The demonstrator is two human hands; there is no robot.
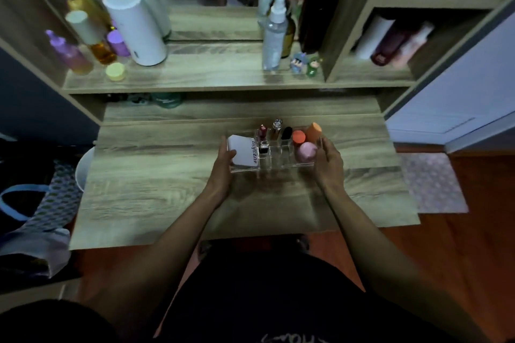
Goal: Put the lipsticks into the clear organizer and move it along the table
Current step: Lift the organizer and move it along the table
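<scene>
Both hands clasp the clear organizer [274, 160] at table [167, 189] centre, left hand [224, 160] at nine o'clock, right hand [328, 161] at three, lipsticks [262, 132] apparently already slotted upright; the move appears underway, demanding a level, steady slide.

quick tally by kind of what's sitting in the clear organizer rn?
In the clear organizer, held at its ends by the left hand and right hand:
Lipsticks and similar tubes: 4
Makeup sponges: 3
White box: 1
Total: 8
</scene>
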